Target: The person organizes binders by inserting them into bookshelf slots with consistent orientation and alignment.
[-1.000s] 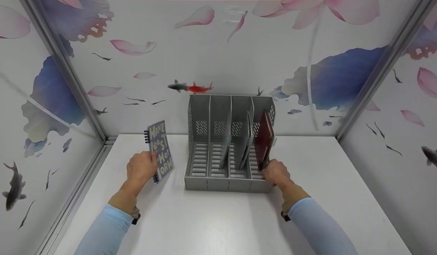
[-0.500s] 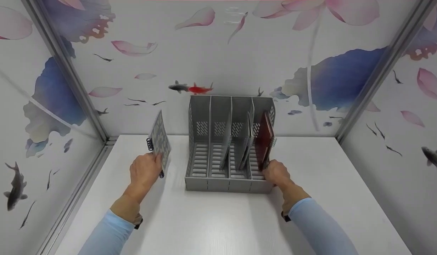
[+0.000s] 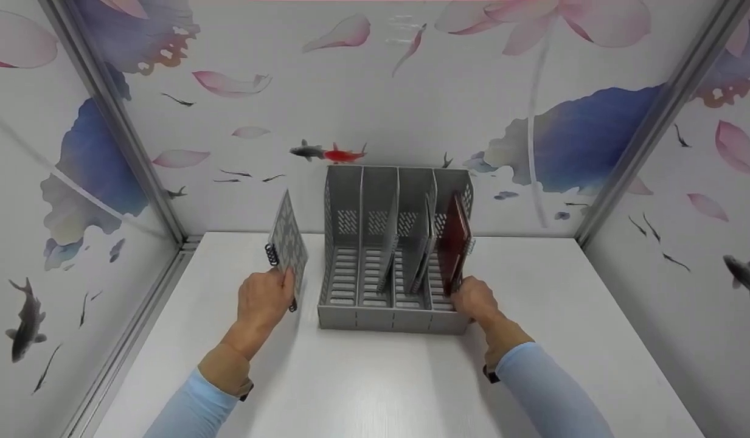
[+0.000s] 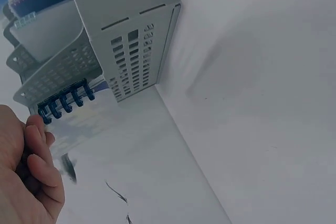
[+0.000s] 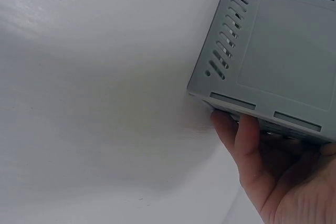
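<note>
My left hand [image 3: 265,298] grips a spiral-bound notebook [image 3: 288,240] by its lower near edge. It stands upright in the air, left of a grey file organizer [image 3: 399,320] and apart from it. Its patterned cover faces right, seen at a steep angle. In the left wrist view the dark blue coil [image 4: 65,100] shows at my fingertips. My right hand [image 3: 475,298] holds the organizer's right side wall near the front corner. Fingers [image 5: 247,135] touch that wall from outside in the right wrist view; the thumb is mostly hidden.
A red-brown notebook [image 3: 454,243] leans in the far-right compartment. Thinner grey-looking notebooks [image 3: 388,249] stand in the two middle compartments. In the far-left one the slotted floor [image 3: 341,274] shows. Printed panels surround the white table [image 3: 362,383] at the back and sides.
My left hand has moved right, towards the organizer, with the notebook. The notebook has turned from showing its lettered cover to nearly edge-on. My right hand and the organizer have stayed put.
</note>
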`<state>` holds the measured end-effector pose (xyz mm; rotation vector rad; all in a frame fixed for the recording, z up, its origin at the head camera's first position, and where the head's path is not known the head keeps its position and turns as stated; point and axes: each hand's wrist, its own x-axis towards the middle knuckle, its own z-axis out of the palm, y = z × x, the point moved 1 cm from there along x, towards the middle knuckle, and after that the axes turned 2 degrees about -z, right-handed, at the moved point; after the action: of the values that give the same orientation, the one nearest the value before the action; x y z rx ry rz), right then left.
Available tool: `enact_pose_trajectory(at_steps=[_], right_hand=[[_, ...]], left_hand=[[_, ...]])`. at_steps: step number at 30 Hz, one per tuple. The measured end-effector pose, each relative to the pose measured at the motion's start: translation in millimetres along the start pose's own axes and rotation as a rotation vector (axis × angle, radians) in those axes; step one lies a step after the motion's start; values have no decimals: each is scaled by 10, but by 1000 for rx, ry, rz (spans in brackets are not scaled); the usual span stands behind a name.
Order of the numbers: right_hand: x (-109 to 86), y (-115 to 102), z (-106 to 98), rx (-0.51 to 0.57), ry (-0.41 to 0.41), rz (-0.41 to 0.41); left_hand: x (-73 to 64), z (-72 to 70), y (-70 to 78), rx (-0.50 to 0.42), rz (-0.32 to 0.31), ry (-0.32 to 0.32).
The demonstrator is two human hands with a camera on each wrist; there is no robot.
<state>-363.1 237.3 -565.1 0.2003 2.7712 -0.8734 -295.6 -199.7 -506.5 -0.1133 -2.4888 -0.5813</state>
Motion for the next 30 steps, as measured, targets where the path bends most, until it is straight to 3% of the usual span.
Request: enact_pose_trajectory(at_steps=[6,14,20,30], right_hand=[[11,-16,-5,-27,0,5],[16,-6,-3,-10,4,8],[48,-18,2,1,3,42],[23,-3,16,-14,7,20]], left_hand=[[-9,-36,115,-16,66,47],[-25,-74,205,-32,67,20],[1,-110,313,-21,104,31],[24,-100,479,-29,196,38]])
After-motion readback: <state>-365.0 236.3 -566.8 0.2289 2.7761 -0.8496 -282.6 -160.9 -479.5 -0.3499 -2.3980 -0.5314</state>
